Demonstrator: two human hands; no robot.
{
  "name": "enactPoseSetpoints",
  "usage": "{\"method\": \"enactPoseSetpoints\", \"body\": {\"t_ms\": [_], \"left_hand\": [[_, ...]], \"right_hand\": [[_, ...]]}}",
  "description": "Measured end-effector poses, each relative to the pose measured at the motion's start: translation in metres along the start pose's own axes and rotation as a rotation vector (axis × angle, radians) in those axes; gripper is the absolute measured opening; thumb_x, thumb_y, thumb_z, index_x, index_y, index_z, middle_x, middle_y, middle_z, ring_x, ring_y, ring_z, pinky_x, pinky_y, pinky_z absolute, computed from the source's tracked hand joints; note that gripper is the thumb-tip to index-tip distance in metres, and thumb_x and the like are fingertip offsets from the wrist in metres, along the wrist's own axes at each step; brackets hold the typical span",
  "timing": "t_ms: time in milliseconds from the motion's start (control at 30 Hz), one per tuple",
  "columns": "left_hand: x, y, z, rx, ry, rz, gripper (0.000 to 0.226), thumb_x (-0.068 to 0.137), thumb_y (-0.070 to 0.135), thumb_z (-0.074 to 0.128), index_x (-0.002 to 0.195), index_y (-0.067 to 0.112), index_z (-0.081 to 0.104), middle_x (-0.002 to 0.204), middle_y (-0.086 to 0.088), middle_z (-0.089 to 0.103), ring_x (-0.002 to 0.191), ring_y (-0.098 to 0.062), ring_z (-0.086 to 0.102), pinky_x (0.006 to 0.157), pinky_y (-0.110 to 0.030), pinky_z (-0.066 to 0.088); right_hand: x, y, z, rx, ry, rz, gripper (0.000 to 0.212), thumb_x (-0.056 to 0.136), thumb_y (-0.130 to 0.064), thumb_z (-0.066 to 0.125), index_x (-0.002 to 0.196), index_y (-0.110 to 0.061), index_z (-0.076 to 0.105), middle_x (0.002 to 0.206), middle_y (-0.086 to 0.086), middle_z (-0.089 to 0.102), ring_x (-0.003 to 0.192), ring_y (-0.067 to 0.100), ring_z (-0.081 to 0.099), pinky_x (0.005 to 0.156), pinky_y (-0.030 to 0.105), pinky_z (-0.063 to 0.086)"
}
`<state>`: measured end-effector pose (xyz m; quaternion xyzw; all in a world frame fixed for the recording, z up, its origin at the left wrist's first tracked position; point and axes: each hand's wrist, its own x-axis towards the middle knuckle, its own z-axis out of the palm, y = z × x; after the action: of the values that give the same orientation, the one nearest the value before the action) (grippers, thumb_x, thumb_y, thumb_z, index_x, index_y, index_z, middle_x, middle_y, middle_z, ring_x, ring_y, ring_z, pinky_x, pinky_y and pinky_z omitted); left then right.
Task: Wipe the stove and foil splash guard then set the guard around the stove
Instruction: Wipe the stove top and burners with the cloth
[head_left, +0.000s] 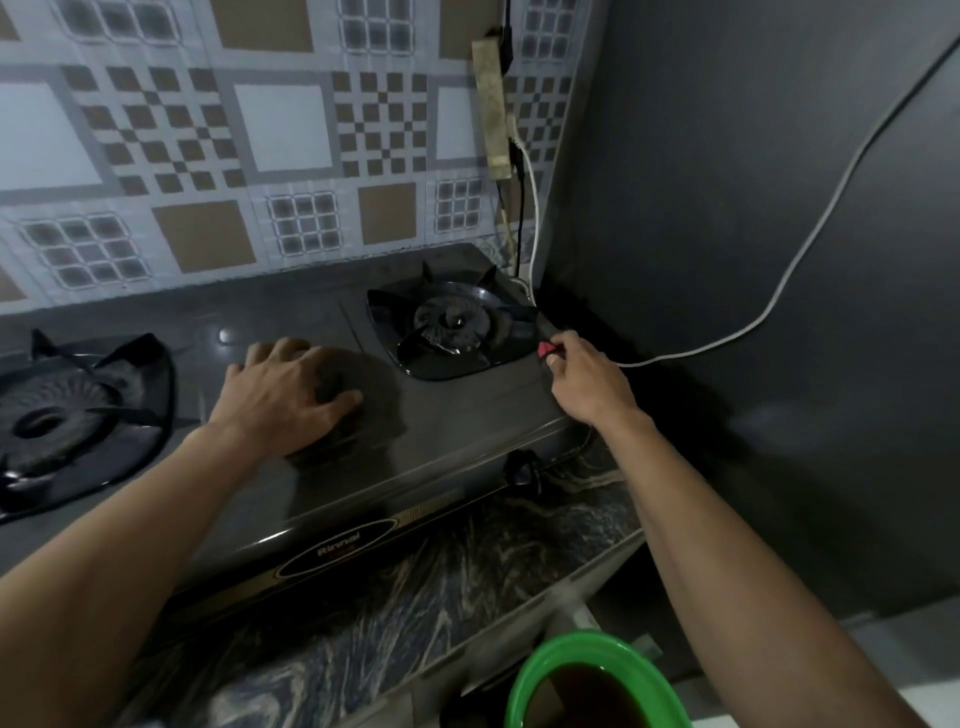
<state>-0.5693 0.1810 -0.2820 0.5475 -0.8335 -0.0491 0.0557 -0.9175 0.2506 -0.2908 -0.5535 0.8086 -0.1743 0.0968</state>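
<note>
A dark two-burner gas stove (452, 415) sits on a marbled counter. Its right burner (452, 325) is at the back right, its left burner (57, 415) at the left edge. My left hand (283, 387) presses flat on a dark round cloth (358, 410) in the middle of the stove top. My right hand (587, 382) is at the stove's right edge, fingers pinched on a small red and black object (548, 351). No foil splash guard is in view.
A patterned tiled wall (270, 156) runs behind the stove. A grey panel (753, 234) stands to the right. A power strip (491, 109) with a white cable (810, 244) hangs at the corner. A green bucket (597, 680) of dark water stands below the counter edge (467, 613).
</note>
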Motion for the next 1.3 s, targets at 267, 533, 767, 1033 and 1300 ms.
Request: {"method": "enactPoseSetpoints", "body": {"t_ms": [267, 533, 767, 1033, 1300], "left_hand": [[0.024, -0.015, 0.001, 0.008, -0.067, -0.094, 0.067, 0.083, 0.076, 0.044, 0.142, 0.046, 0.037, 0.15, 0.001, 0.041, 0.132, -0.035, 0.038, 0.102, -0.054, 0.04], [0.031, -0.021, 0.004, 0.02, -0.11, -0.125, 0.071, 0.075, 0.084, 0.04, 0.14, 0.057, 0.033, 0.148, 0.008, 0.04, 0.133, -0.032, 0.039, 0.102, -0.054, 0.04], [0.048, -0.037, 0.002, 0.017, -0.101, -0.17, 0.096, 0.057, 0.096, 0.026, 0.142, 0.054, 0.034, 0.147, 0.009, 0.041, 0.131, -0.032, 0.04, 0.103, -0.053, 0.041], [0.043, -0.038, 0.012, 0.051, -0.065, -0.145, 0.1, 0.059, 0.097, 0.005, 0.147, 0.054, 0.028, 0.154, 0.013, 0.034, 0.135, -0.026, 0.036, 0.109, -0.046, 0.038], [0.04, -0.029, 0.001, 0.055, -0.111, -0.157, 0.091, 0.067, 0.09, 0.017, 0.15, 0.053, 0.021, 0.158, 0.013, 0.028, 0.142, -0.023, 0.028, 0.111, -0.045, 0.035]], "right_hand": [[0.053, 0.011, -0.003, 0.221, 0.016, 0.027, 0.037, 0.1, -0.031, 0.05, 0.136, -0.027, 0.06, 0.139, 0.003, 0.06, 0.129, 0.029, 0.052, 0.101, 0.035, 0.042], [0.123, 0.009, -0.002, 0.473, -0.214, -0.004, 0.035, 0.101, -0.027, 0.053, 0.135, -0.026, 0.06, 0.142, -0.001, 0.056, 0.132, 0.014, 0.048, 0.108, 0.025, 0.036], [0.189, -0.011, 0.006, 0.505, -0.345, -0.045, 0.038, 0.1, -0.03, 0.056, 0.138, -0.028, 0.057, 0.145, -0.002, 0.053, 0.133, 0.014, 0.047, 0.115, 0.037, 0.035], [0.253, -0.047, 0.02, 0.369, -0.364, -0.139, 0.041, 0.102, -0.037, 0.049, 0.143, -0.032, 0.05, 0.154, -0.003, 0.041, 0.143, 0.018, 0.034, 0.119, 0.034, 0.024], [0.289, -0.122, 0.021, -0.171, -0.486, -0.245, 0.058, 0.102, -0.01, 0.042, 0.156, -0.016, 0.024, 0.165, 0.007, 0.014, 0.149, 0.029, 0.02, 0.113, 0.033, 0.025]]}}
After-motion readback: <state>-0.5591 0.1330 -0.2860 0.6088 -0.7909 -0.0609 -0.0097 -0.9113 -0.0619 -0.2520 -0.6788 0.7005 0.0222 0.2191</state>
